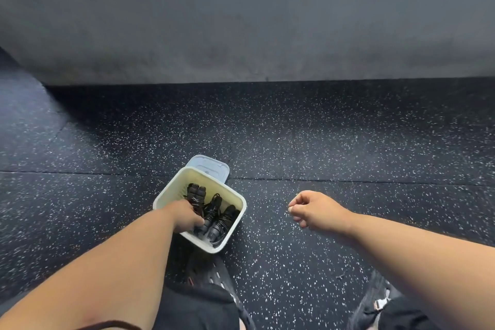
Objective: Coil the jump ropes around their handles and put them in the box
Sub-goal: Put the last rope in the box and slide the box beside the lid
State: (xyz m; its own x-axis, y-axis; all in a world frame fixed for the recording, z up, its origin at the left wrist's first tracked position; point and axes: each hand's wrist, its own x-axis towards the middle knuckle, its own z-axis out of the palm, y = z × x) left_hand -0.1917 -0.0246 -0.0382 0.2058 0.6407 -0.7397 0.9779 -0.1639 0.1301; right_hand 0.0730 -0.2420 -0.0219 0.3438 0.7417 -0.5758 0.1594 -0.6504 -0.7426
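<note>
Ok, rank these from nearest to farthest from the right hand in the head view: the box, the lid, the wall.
1. The box, just left of the right hand, on the floor.
2. The lid, behind the box, farther left and back.
3. The wall, far beyond, across the floor.

No words, brands or numbers can be read anywhere. The lid (210, 167) near the frame's centre bears faint raised marks, too blurred to make out.
</note>
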